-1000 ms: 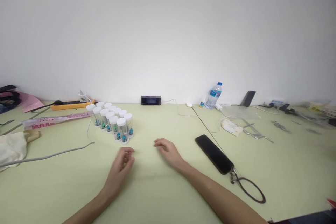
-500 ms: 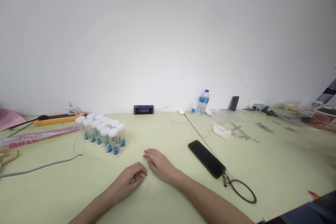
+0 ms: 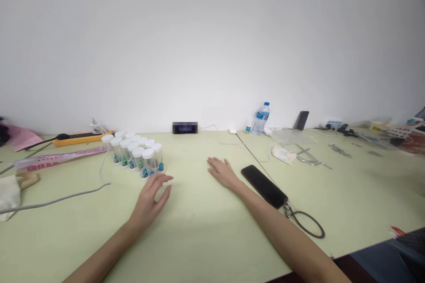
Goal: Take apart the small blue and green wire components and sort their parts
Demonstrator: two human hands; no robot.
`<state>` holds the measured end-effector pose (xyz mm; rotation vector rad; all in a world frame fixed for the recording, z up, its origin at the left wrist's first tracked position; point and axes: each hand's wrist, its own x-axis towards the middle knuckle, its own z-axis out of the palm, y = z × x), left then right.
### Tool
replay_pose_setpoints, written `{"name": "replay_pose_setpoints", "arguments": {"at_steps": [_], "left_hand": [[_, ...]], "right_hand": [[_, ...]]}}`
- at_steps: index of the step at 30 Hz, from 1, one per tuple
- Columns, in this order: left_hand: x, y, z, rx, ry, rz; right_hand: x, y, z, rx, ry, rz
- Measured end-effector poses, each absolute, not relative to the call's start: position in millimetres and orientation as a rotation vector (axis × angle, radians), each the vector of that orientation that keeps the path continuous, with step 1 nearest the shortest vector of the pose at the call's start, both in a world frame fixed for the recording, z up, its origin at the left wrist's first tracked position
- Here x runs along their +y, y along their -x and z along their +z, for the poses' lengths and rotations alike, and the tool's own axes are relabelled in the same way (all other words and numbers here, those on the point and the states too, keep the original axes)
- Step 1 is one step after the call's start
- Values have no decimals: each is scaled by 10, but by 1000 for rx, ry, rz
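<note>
Capped vials point(image 3: 136, 155) | left hand point(image 3: 152, 196) hovering open beside them | right hand point(image 3: 224, 171) lying flat, open, by phone point(image 3: 264, 185) | best gripping one upright, sparing neighbours.

A pale green table point(image 3: 206, 230) meets a white wall. Left of centre, near the back edge, white-capped vials point(image 3: 136, 157) stand in a tight cluster. An orange power strip point(image 3: 79, 138) lies behind them and a grey cable point(image 3: 56, 199) trails to the left edge. Right of centre lies a black phone point(image 3: 264, 180) with a looped strap point(image 3: 310, 224). A water bottle point(image 3: 260, 119) stands at the back edge.
</note>
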<state>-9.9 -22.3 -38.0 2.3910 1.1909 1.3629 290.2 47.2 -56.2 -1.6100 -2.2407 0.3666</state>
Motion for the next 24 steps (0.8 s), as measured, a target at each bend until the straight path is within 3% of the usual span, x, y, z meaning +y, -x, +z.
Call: {"name": "replay_pose_setpoints", "arguments": {"at_steps": [3, 5, 8, 16, 20, 24], "left_hand": [[-149, 332, -178, 1476, -2242, 1806], [-93, 450, -57, 1672, -2081, 1911], [11, 521, 50, 1842, -2037, 1821], [311, 498, 136, 2055, -2587, 1293], [361, 524, 134, 1966, -2691, 1309], [255, 520, 130, 1789, -2640, 1539]], "right_hand": [[601, -3189, -569, -2182, 1660, 327], [656, -3349, -568, -2171, 1650, 312], [710, -3534, -553, -2198, 1585, 313], [753, -3698, -552, -2206, 1499, 276], [748, -3660, -612, -2208, 1503, 211], [770, -3640, -668, -2224, 1522, 161]]}}
